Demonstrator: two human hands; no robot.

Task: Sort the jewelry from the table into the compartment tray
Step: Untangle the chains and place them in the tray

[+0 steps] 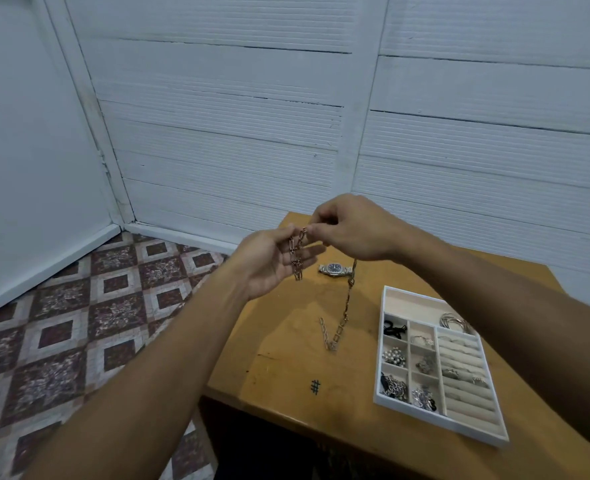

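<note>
Compartment tray (pixel 442 423) at tabletop (pixel 286 358) near-right edge, most small cells already filled; sorting judged nearly done. Chain (pixel 347 299) in transit, tail touching tabletop centre. Watch (pixel 335 270) unsorted near far edge. Left hand (pixel 269 261) loosely open, chain draped over fingers; right hand (pixel 352 230) pinches chain top

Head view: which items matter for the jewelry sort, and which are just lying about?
Job: chain, pinched by right hand, beside left hand; watch; compartment tray.
Lying about: hash mark on table; tiled floor.
</note>
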